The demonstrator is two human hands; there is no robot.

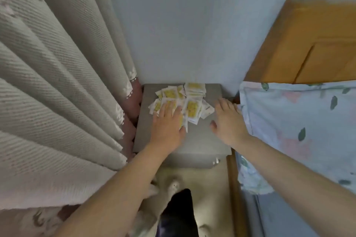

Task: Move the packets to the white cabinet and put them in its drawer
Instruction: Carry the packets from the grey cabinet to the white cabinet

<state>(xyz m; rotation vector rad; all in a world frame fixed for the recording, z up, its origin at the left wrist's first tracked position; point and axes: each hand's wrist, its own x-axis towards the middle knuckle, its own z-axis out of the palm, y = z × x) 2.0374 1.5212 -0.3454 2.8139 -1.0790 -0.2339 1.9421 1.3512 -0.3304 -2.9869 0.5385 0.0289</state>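
Several white packets with yellow prints [190, 102] lie in a loose heap on the top of a small grey cabinet [208, 140] against the wall. My left hand [167, 123] lies flat with straight fingers on the near left part of the heap, covering some packets. My right hand [227, 119] hovers or rests with spread, straight fingers over the cabinet top just right of the heap, holding nothing. A metal drawer knob [216, 161] shows on the cabinet's front, below the top edge.
A heavy beige curtain [63, 82] hangs close on the left. A bed with a floral sheet [292, 125] and a wooden headboard [308, 44] stands right of the cabinet. A pale wall [183, 25] rises behind. Floor and my feet show below.
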